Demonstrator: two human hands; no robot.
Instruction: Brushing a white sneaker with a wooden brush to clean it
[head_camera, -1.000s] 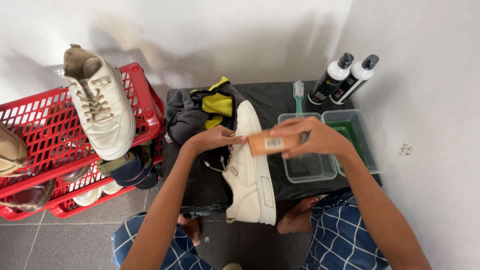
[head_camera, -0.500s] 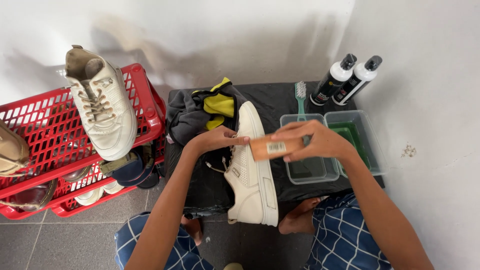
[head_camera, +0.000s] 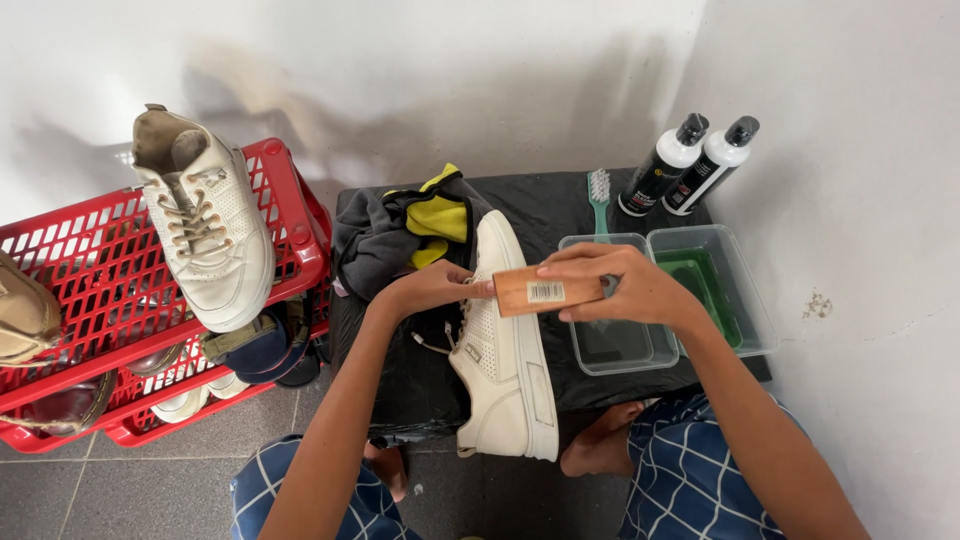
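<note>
We see the right hand (head_camera: 625, 290) closed around a wooden brush (head_camera: 548, 291), fingers along its top and thumb underneath, holding it level over the white shoe (head_camera: 505, 345), which lies sole-edge toward us on a black mat (head_camera: 545, 205). The left hand (head_camera: 435, 288) rests on the shoe near its laces, fingers curled onto the upper and touching the near end of the brush; whether it grips the shoe firmly we cannot tell. Just right of the shoe stand two clear tubs (head_camera: 745, 290) side by side, the left one under the right hand, the right one holding green liquid. A green toothbrush (head_camera: 600, 200) lies beyond the tubs, and two bottles (head_camera: 690, 165), white and black with dark caps, lean against the wall near it. A grey and yellow cloth (head_camera: 415, 225) is bunched on the mat beside the shoe's far end. To the left a red crate (head_camera: 300, 215) carries a second white shoe (head_camera: 205, 235) on its top, with more footwear underneath. Below, the person's checked blue trousers (head_camera: 695, 475) and a bare foot (head_camera: 600, 450) show.
</note>
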